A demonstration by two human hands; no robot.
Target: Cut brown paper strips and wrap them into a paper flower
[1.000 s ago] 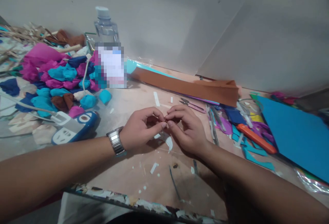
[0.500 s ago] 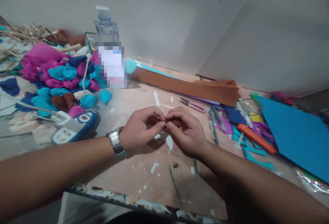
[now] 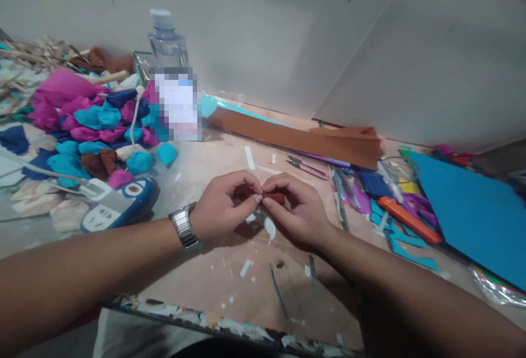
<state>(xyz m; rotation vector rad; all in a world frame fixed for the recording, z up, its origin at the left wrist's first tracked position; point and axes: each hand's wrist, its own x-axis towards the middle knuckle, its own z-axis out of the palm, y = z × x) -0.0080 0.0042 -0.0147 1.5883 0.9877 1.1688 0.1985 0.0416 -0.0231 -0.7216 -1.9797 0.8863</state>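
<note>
Left hand: yours [image 3: 222,205] has thumb and forefinger pinched together at the left end of the brown piece, the other fingers curled behind.
Right hand: yours [image 3: 302,210] curls around the same piece, thumb below and fingers above, in a narrow hold.
Brown piece: the small brown piece [image 3: 274,198] sits where your fingertips meet, mostly within your right hand's curl; its full shape is hidden from you.
White scrap: a curved white scrap [image 3: 269,229] lies just below your grip, on the tabletop [image 3: 197,281].
Watch: a silver wristwatch [image 3: 184,225] circles your left wrist, left of the grip.
White strip: a narrow white strip [image 3: 250,157] lies just beyond your grip.
Snips: pink-handled snips [image 3: 308,168] lie beyond your right hand, near it.
Folded sheet: a long brown folded sheet [image 3: 296,135] lies farther beyond the grip.
Bundles: a heap of pink, turquoise, navy and cream bundles [image 3: 98,116] lies well left of your grip.
Power strip: a blue-and-white power strip [image 3: 117,205] rests left of your left hand.
Cutter: an orange-handled cutter [image 3: 409,219] lies well right of your grip, beside the blue sheet [image 3: 468,205].
</note>
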